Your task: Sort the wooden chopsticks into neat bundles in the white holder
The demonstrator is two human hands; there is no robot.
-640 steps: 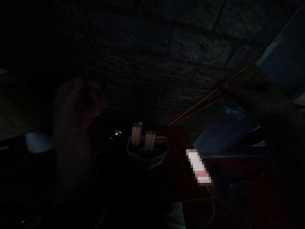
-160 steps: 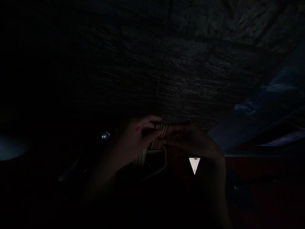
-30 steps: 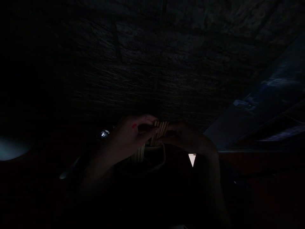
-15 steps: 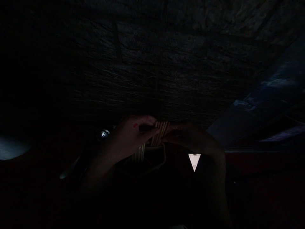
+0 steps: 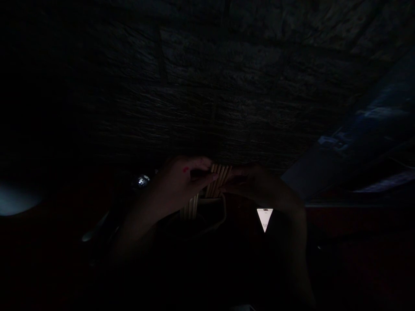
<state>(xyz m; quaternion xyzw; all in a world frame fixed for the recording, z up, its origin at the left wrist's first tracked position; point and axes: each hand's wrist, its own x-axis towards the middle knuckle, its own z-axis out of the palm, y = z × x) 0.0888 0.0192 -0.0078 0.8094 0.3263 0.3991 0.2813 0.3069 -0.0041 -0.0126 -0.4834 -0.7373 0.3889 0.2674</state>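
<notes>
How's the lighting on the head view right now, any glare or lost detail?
Head view: very dark, with the glowing white screen brightest; head view again: the bare left hand dim, the bare right hand dimmer, thin tan wooden sticks between them faint; head view: inside the pale-rimmed container, mostly black.

It's very dark where I'm standing. A wall of rough, streaky blocks with darker joints fills the upper part, fading to black towards the left. On the right a blue-grey panel slants, catching a faint sheen; below it spreads a dim reddish area, floor or surface, I can't tell.
</notes>
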